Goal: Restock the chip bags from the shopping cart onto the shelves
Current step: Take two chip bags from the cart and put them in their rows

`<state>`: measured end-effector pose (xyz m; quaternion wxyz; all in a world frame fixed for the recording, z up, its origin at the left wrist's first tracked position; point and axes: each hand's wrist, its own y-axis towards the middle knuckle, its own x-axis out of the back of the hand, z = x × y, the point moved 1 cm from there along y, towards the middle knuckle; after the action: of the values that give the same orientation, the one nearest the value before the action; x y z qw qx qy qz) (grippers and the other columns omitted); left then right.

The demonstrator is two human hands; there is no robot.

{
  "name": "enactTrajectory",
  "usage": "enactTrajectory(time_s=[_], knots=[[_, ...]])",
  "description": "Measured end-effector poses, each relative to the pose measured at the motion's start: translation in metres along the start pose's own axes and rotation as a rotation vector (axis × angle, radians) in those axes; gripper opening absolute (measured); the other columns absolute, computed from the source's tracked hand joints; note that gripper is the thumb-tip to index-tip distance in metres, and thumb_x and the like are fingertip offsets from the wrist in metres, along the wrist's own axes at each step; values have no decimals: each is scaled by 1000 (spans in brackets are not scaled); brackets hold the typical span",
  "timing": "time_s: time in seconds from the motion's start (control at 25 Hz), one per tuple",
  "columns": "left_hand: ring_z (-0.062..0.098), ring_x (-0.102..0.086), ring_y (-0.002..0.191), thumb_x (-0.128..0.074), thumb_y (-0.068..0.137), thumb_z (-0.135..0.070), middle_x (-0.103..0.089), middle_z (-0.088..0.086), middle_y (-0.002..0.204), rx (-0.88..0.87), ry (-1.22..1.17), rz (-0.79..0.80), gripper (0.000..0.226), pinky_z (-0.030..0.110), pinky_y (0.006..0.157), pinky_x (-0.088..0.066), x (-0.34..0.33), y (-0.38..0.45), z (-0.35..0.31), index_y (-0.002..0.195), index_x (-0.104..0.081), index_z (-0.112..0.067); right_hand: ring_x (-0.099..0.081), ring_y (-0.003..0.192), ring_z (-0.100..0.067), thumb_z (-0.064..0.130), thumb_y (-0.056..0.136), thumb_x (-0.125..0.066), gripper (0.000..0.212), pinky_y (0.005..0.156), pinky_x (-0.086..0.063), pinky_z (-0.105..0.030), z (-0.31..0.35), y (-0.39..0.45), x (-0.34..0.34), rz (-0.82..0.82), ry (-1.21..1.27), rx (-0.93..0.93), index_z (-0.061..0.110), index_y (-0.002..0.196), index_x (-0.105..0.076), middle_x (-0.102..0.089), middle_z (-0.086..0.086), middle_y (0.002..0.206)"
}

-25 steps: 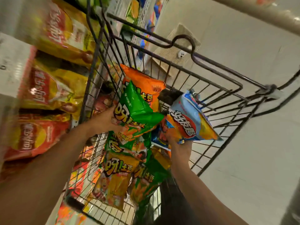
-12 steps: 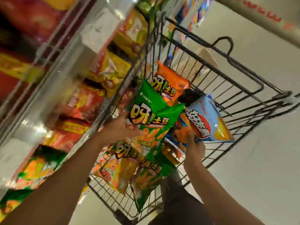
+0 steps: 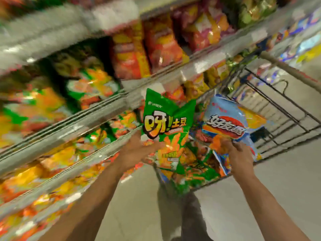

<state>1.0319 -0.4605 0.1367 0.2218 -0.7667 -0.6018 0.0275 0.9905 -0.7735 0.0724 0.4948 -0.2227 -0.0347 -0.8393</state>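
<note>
While both arms reach forward from the bottom of the view, each hand holds one chip bag above a wire shopping cart. The left hand grips a green bag by its lower left part, thumb lying across the front and the other fingers curled behind it. The bag stands nearly upright, its top tilted slightly left, with large yellow and white lettering and orange chips pictured on the lower half. It sits just in front of the edge of a shelf that runs diagonally across the left side of the view.

The right hand pinches the bottom of a light blue bag, fingers clamped on its lower edge. This bag leans to the right and carries a red band with white lettering. The two bags are just beside each other, with a narrow gap between them.

Below the hands, more green and orange bags lie piled in the cart's near end. The far end of the cart shows bare dark wire.

The shelves on the left are packed with bags in red, orange, yellow and green, all heavily blurred, so their labels cannot be read. A pale floor fills the lower right. Between the arms, part of the person's dark clothing shows.
</note>
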Motion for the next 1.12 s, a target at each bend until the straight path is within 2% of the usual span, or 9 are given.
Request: enactTrajectory(time_s=[0.08, 0.16, 0.32, 0.48, 0.64, 0.76, 0.92, 1.04, 1.12], knots=[[6, -75, 81, -90, 74, -35, -76, -17, 87, -39, -32, -104, 48, 34, 51, -60, 31, -50, 1, 113, -62, -28, -58, 65, -3, 28, 100, -59, 26, 60, -43, -16, 24, -32, -4, 74, 23, 118, 9, 86, -68, -67, -2, 75], [6, -75, 82, -91, 70, -41, -76, -17, 90, -83, -69, -204, 50, 35, 51, -60, 62, -97, 0, 111, -63, -37, -51, 63, -2, 21, 100, -58, 26, 55, -38, -10, 52, -63, -14, 151, -5, 242, 10, 78, -64, -61, 5, 67], [-9, -69, 87, -88, 63, -55, -75, -19, 103, -207, -88, -376, 55, 12, 55, -54, 108, -164, 2, 112, -62, -50, -47, 66, -21, 18, 98, -62, 33, 63, -40, -41, 92, -98, -46, 237, -36, 339, -2, 72, -57, -57, -23, 68], [-13, -66, 94, -83, 66, -62, -70, -33, 106, -300, -71, -514, 55, 8, 60, -53, 137, -206, 6, 114, -56, -61, -50, 66, -18, 23, 96, -64, 31, 67, -46, -45, 132, -122, -73, 343, -32, 357, 2, 74, -60, -60, -20, 69], [-11, -65, 100, -78, 67, -71, -70, -32, 109, -370, -47, -593, 56, 13, 77, -50, 165, -221, -18, 117, -56, -59, -66, 85, -28, 46, 91, -62, 36, 75, -46, -37, 183, -141, -78, 413, 29, 417, 10, 92, -70, -71, -13, 88], [2, -69, 99, -81, 62, -73, -70, -31, 104, -374, -90, -658, 62, 37, 77, -62, 188, -218, -54, 116, -56, -56, -62, 71, -28, 55, 88, -56, 46, 61, -40, -35, 225, -148, -66, 420, 56, 542, 11, 84, -69, -68, -16, 80], [0, -72, 89, -79, 65, -72, -76, -20, 99, -488, -21, -726, 52, 18, 68, -57, 221, -205, -111, 108, -64, -47, -44, 57, -26, 60, 87, -53, 62, 57, -28, -33, 273, -143, -59, 436, 100, 669, -2, 81, -57, -48, -23, 68], [8, -75, 81, -83, 65, -63, -77, -10, 94, -496, -43, -754, 49, 28, 57, -58, 244, -184, -155, 104, -67, -39, -34, 52, -19, 53, 96, -53, 55, 51, -24, -36, 315, -129, -70, 484, 101, 775, 1, 79, -56, -40, -23, 63], [7, -74, 77, -83, 65, -60, -76, -10, 92, -493, -43, -796, 56, 25, 53, -56, 259, -168, -181, 109, -68, -30, -34, 50, -14, 48, 98, -53, 48, 46, -24, -30, 345, -114, -83, 477, 103, 831, 6, 74, -56, -40, -13, 57]])
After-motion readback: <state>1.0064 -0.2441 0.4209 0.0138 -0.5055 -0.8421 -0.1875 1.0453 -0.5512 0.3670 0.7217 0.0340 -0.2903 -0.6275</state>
